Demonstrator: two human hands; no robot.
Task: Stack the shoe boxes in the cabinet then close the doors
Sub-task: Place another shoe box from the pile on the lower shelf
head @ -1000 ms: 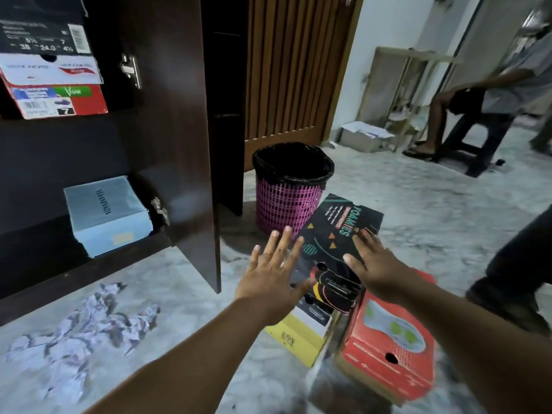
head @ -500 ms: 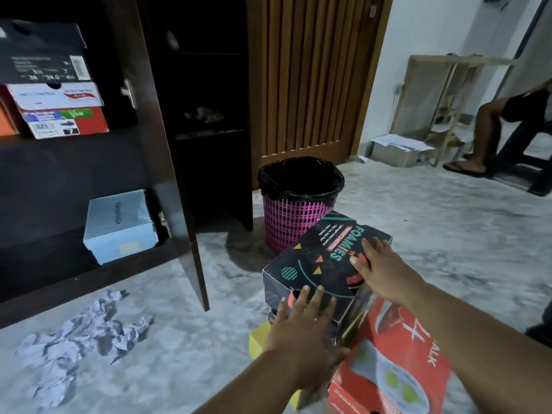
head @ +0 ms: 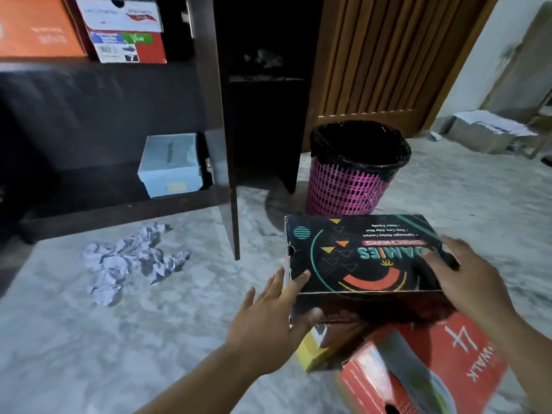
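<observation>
Two hands on the black shoe box [head: 363,253] in the head view — it's held off the floor, just in front of the pink waste bin [head: 352,174] w/ its black liner. Left hand [head: 268,318] is at the box's left end: thumb under the near corner, one fingertip curled onto the lid, other fingers fairly straight along the end wall, so it's gripping the box. Right hand [head: 469,279] lies over the lid's right end, fingers bent over the top and far edge, also holding it. Below the black box sit a yellow box [head: 313,354] and, right of it, a red box [head: 433,369], tilted; whether the black one touches them I can't tell. Cabinet [head: 98,121] is at upper left, its door [head: 227,150] open and seen edge-on. On the upper shelf: an orange box [head: 38,28] beside a white box [head: 122,14] stacked on a red-and-white box [head: 131,49]. On the bottom shelf a pale blue box [head: 170,165] sits near the right side. Crumpled paper [head: 128,258] lies on the marble floor [head: 119,339] in front of the cabinet. Slatted wooden door [head: 388,55] behind the bin.
</observation>
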